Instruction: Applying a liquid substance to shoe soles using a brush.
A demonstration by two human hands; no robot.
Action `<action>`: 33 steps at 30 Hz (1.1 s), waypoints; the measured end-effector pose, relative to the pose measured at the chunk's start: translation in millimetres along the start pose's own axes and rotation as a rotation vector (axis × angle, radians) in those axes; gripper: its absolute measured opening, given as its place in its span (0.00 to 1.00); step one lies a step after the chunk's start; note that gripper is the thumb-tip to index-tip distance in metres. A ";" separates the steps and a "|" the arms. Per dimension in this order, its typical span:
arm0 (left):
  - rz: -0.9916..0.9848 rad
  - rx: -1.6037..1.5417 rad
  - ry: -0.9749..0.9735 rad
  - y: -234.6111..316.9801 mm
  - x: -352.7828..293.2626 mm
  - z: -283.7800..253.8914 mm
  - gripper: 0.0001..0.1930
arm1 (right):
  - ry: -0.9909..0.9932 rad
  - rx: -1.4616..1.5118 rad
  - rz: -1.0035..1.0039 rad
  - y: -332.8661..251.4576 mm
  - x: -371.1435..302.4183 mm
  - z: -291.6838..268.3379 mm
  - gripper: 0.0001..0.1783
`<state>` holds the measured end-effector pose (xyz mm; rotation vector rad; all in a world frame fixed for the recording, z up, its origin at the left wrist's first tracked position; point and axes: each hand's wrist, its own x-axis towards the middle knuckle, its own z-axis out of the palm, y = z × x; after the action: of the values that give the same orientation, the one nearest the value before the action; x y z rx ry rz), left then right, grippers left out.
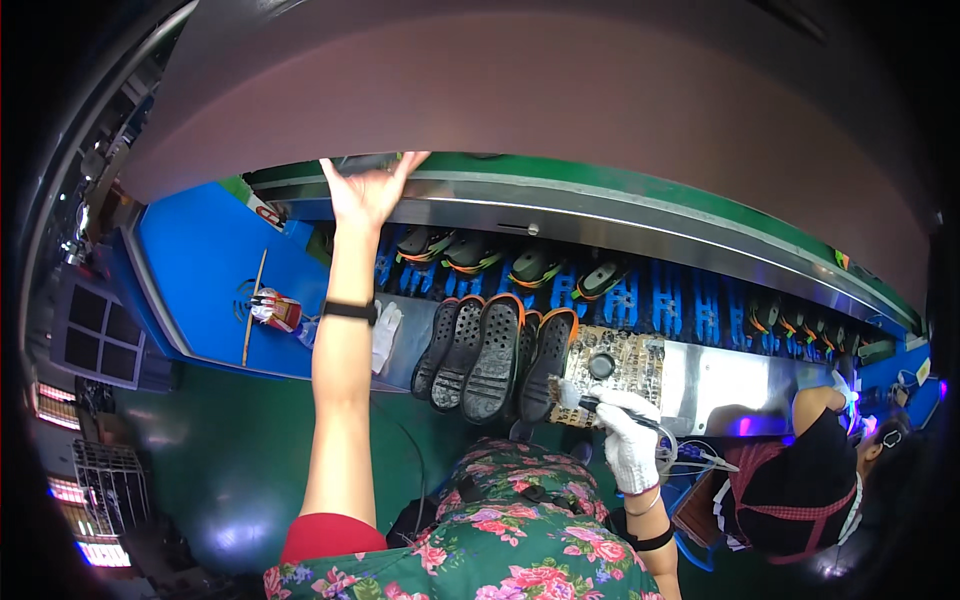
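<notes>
My bare left hand (pixel 368 192) reaches up under the edge of a brown cover. Its thumb and a finger are spread apart; the cover hides the other fingertips. Something dark shows between them, too hidden to name. My right hand (pixel 630 435), in a white knit glove, is closed round a dark-handled brush (pixel 578 397) with pale bristles. The brush lies over the near edge of a glue-stained board (pixel 625 365) with a round dark cup (pixel 601 366) on it. Left of the board, several black shoe soles (pixel 490 355) with holes and orange rims lean in a row on the metal ledge.
The brown cover (pixel 520 95) overhangs a green belt (pixel 600 185). Below it, a rack with blue holders (pixel 620 305) carries several dark shoe parts (pixel 535 265). A white glove (pixel 385 335) lies left of the soles. A co-worker (pixel 800 480) sits at right.
</notes>
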<state>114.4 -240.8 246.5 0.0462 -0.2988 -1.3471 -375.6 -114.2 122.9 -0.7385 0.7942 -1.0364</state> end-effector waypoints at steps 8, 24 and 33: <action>0.234 0.834 0.310 -52.4 26.2 -33.6 0.37 | 0.111 -0.034 0.016 28.8 -4.3 -20.3 0.12; 0.112 1.212 0.029 -106.8 0.8 6.0 0.11 | 0.152 0.053 -0.049 6.5 -7.6 -31.3 0.12; 0.734 1.058 0.276 -75.7 -132.1 24.9 0.26 | 0.177 0.400 -0.145 -44.4 -1.2 -60.5 0.13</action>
<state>11.3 -127.2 230.4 0.9096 -0.6854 -0.3356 -446.8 -136.9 129.0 -0.3685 0.6607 -1.3566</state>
